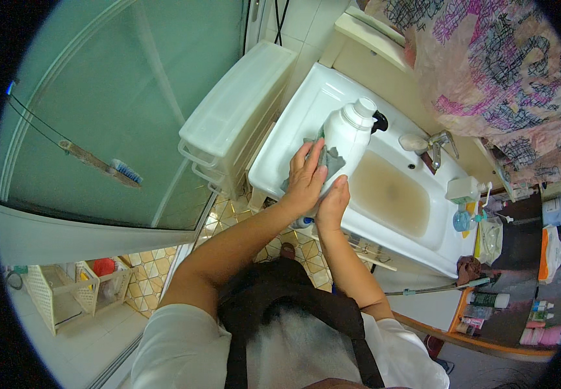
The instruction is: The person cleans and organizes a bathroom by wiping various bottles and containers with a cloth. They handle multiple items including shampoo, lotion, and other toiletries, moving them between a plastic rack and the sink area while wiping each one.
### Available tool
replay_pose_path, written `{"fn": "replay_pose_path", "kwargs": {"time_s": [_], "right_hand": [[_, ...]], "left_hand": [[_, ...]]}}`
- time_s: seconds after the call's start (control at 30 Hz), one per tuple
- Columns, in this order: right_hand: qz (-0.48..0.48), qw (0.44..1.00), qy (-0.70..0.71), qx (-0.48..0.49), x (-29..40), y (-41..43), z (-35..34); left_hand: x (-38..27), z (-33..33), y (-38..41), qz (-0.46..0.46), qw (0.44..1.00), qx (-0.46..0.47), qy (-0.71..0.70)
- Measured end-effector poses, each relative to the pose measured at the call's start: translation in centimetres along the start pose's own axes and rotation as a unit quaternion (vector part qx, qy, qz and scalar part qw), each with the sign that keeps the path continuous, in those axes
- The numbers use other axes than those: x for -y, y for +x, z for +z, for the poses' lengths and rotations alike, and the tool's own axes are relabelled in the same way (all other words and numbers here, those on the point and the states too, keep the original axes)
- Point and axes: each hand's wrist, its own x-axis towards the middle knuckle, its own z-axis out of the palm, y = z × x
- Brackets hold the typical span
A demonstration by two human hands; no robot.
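Observation:
A large white plastic bottle [346, 138] with a white cap is held tilted over the white washbasin [304, 104]. My left hand [305, 180] presses a grey cloth [331, 163] against the bottle's side. Around the bottle's lower end, my right hand [333, 204] is closed in a grip; its palm side is hidden. Cloudy brownish water [392, 194] stands in the basin's bowl. Behind the bottle's neck a black object [380, 121] shows in part; what it is cannot be told.
A chrome faucet [438, 146] rises at the basin's back edge. Pump bottles [462, 189] stand at its right end. Left of the basin is a translucent plastic drawer unit [241, 97]. A wooden-handled brush [100, 163] hangs by the shower glass. A patterned plastic sheet [494, 73] hangs upper right.

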Motion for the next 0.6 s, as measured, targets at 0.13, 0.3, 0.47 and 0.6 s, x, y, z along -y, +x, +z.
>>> {"fn": "replay_pose_path", "kwargs": {"time_s": [0.13, 0.3, 0.47, 0.6], "right_hand": [[0.051, 0.998, 0.044, -0.021, -1.0, -0.5, -0.5], [0.068, 0.991, 0.118, 0.003, -1.0, -0.9, -3.3], [0.108, 0.961, 0.234, 0.097, 0.4, -1.7, -4.9], [0.137, 0.952, 0.256, 0.093, 1.5, -1.9, -4.3]], "left_hand": [[4.0, 1.6, -1.9, -0.07, 0.997, -0.008, 0.006], [7.7, -1.0, -0.8, -0.226, 0.962, 0.133, 0.077], [3.4, -3.6, 5.7, 0.017, 0.998, -0.014, -0.052], [2.3, -5.3, 7.4, -0.215, 0.946, 0.238, -0.046]]}}
